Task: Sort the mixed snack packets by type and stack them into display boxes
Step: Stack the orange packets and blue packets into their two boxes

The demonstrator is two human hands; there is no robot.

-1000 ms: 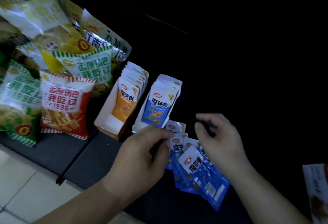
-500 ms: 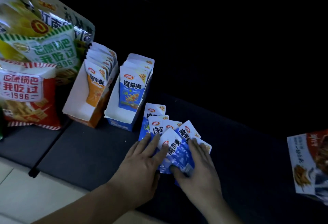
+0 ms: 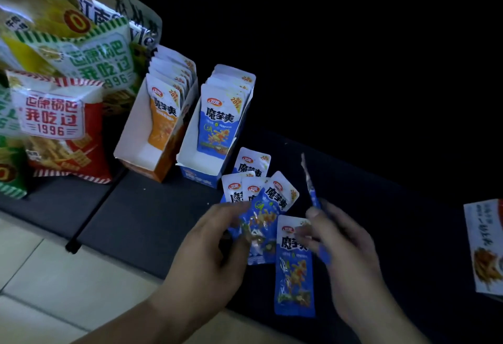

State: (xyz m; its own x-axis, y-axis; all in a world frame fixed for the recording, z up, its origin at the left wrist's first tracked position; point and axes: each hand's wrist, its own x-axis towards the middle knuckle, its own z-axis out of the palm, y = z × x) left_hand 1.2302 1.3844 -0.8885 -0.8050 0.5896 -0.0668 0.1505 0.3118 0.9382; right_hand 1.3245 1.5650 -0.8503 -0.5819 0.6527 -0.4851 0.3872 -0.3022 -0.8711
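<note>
Several loose blue snack packets [image 3: 275,194] lie fanned on the dark surface below the blue display box [image 3: 201,172], which holds upright blue packets [image 3: 220,117]. To its left the orange display box [image 3: 136,158] holds orange packets [image 3: 163,115]. My left hand [image 3: 215,251] grips the lower ends of the fanned blue packets. My right hand [image 3: 345,259] pinches one blue packet [image 3: 311,194] lifted edge-on. Another blue packet [image 3: 295,270] lies flat between my hands.
Large chip bags, red [image 3: 57,126] and green [image 3: 100,57], are piled at the left. A white and red carton [image 3: 484,248] sits at the right edge. The dark platform [image 3: 136,221] ends at a pale tiled floor [image 3: 54,275] in front.
Both hands lay flat on the fanned blue packets half a second ago. Now the left grips their ends and the right has lifted one packet away to the right.
</note>
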